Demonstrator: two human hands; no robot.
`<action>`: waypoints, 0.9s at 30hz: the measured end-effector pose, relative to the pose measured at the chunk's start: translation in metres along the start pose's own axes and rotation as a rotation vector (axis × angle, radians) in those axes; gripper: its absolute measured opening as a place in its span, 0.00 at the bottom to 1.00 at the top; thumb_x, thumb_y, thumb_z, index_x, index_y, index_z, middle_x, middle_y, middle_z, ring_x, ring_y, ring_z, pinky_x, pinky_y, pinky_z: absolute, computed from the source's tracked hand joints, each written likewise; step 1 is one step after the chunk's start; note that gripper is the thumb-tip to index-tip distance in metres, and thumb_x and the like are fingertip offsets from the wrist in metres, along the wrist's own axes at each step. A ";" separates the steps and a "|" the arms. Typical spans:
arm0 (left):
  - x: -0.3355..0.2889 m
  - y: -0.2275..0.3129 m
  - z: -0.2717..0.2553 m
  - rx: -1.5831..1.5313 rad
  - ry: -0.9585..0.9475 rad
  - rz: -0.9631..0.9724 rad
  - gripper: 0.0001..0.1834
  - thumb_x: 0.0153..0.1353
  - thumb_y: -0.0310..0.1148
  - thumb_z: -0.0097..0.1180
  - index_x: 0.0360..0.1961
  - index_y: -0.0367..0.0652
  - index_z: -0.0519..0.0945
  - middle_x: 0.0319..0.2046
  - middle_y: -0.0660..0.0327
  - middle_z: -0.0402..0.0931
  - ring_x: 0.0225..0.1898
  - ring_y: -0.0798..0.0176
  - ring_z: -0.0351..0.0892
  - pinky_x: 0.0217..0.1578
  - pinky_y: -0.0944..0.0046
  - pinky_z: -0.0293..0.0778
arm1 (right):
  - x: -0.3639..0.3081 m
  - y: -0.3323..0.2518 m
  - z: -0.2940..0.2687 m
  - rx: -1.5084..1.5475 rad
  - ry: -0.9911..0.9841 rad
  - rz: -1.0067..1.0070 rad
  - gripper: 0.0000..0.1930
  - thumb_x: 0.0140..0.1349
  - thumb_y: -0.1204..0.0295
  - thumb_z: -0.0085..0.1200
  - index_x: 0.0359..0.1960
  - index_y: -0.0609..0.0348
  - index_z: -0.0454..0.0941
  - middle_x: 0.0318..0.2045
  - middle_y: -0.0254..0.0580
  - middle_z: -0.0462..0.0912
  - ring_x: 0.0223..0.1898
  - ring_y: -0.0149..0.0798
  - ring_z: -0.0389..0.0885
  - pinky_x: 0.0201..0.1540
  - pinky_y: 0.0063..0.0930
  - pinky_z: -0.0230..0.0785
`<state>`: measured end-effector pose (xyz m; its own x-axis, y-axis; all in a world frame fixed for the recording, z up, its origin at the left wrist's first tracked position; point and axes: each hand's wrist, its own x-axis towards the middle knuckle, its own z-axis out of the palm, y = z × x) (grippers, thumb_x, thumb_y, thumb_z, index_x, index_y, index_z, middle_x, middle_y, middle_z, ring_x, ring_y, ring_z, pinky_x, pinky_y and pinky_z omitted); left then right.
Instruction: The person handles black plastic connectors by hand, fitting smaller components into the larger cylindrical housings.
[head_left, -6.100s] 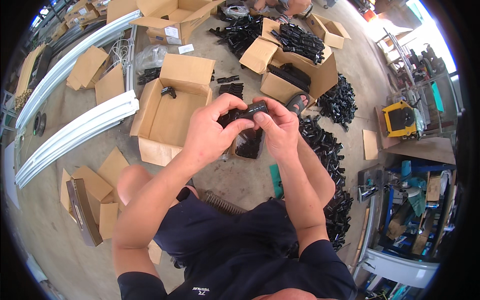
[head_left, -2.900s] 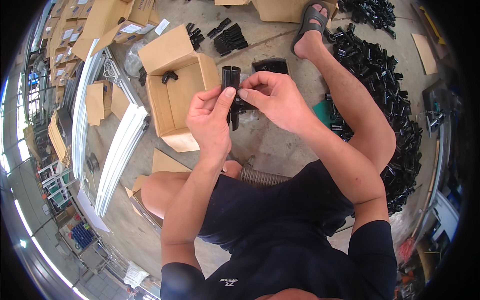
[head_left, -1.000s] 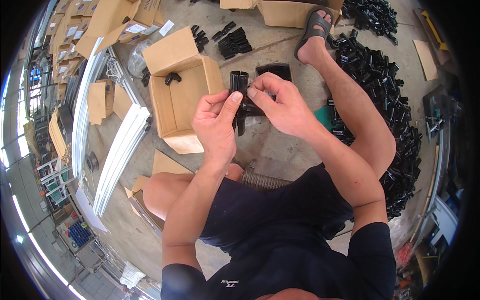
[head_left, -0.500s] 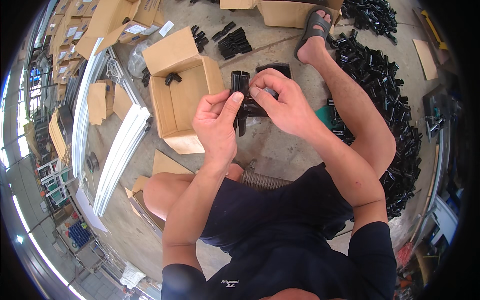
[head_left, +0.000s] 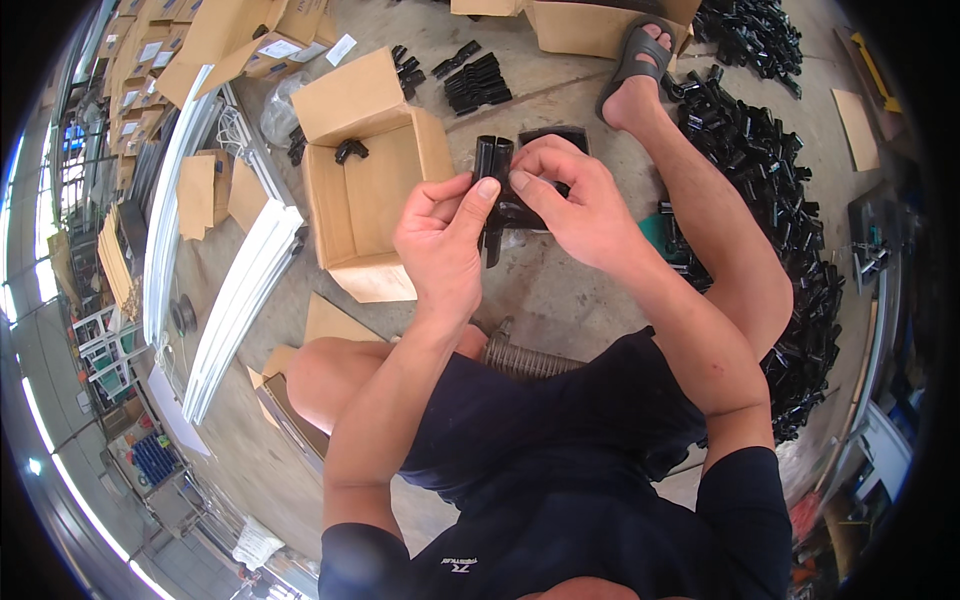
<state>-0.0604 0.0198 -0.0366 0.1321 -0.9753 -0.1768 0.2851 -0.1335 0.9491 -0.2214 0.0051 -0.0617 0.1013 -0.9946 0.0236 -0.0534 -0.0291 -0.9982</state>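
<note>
My left hand (head_left: 442, 232) grips a shiny black metal pipe joint (head_left: 494, 152), thumb in front and fingers curled behind. The joint stands nearly upright, its split tube end facing up; a lower arm of it points down below the thumb. Close against its right side, my right hand (head_left: 575, 205) is closed in a pinch, and whatever lies between those fingertips is too small or hidden to name. Behind the right hand is a dark open tray (head_left: 560, 131), partly covered by it. Left of the joint stands an open cardboard box (head_left: 375, 281) with a black joint piece (head_left: 351, 151) inside.
A large heap of black joints (head_left: 745, 170) lies on the floor beyond my right leg. Several more joints (head_left: 478, 88) are lined up behind the box. Long white rails (head_left: 235, 310) lie at the left, near stacked cartons (head_left: 150, 60). A coiled spring (head_left: 530, 360) rests between my legs.
The view has shifted slightly. Both hands and the joint sit a little higher and further right in the picture; the grip looks the same, with the right fingertips still at the joint's side.
</note>
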 end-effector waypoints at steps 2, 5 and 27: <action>0.001 0.002 -0.002 -0.010 -0.003 -0.004 0.10 0.64 0.21 0.66 0.44 0.32 0.78 0.40 0.52 0.86 0.40 0.70 0.83 0.44 0.71 0.78 | 0.001 -0.001 0.002 0.026 0.003 -0.008 0.10 0.64 0.69 0.59 0.34 0.67 0.79 0.36 0.44 0.79 0.39 0.37 0.79 0.39 0.32 0.71; 0.002 0.002 -0.004 -0.012 -0.008 -0.018 0.11 0.64 0.21 0.66 0.45 0.32 0.78 0.40 0.52 0.86 0.40 0.70 0.83 0.45 0.71 0.78 | 0.001 -0.005 0.005 0.022 -0.028 0.129 0.11 0.65 0.69 0.59 0.34 0.67 0.78 0.32 0.43 0.79 0.34 0.33 0.78 0.34 0.30 0.70; 0.006 0.038 -0.006 -0.054 -0.187 -0.095 0.23 0.79 0.37 0.44 0.63 0.27 0.68 0.66 0.38 0.68 0.68 0.48 0.69 0.72 0.51 0.64 | -0.045 -0.095 -0.076 -0.187 0.282 -0.202 0.16 0.58 0.67 0.66 0.42 0.67 0.86 0.32 0.53 0.88 0.32 0.43 0.88 0.38 0.34 0.80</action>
<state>-0.0432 0.0098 -0.0031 -0.0744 -0.9751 -0.2087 0.3391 -0.2215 0.9143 -0.2968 0.0445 0.0364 -0.1474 -0.9545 0.2593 -0.2432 -0.2192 -0.9449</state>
